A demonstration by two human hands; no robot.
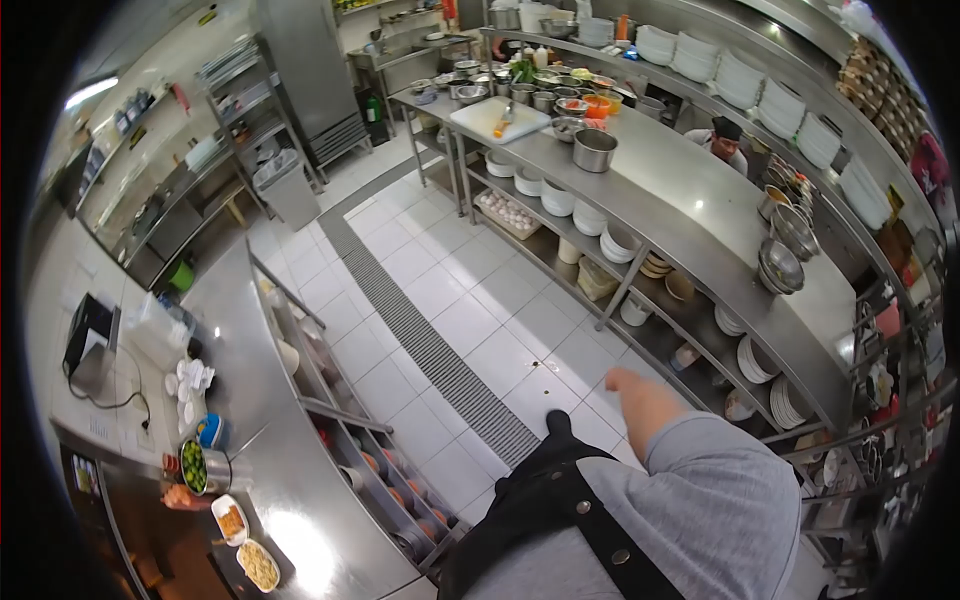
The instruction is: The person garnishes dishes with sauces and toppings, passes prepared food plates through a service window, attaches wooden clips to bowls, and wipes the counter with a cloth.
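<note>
My right arm, in a grey short sleeve, reaches forward over the tiled floor. Only a small part of my right hand [613, 380] shows at its far end, and its fingers cannot be made out. No object shows against it; the shelves under the long steel counter [690, 190] are nearest. My left hand is out of view. A black apron [530, 520] covers my front, and one dark shoe [558, 424] stands on the tiles.
Another person's hand [185, 497] touches a pot of green limes [205, 470] beside two food dishes on the left counter [330, 530]. A co-worker [722, 145] in a dark cap is behind the long counter. A floor grate [430, 345] runs between the counters.
</note>
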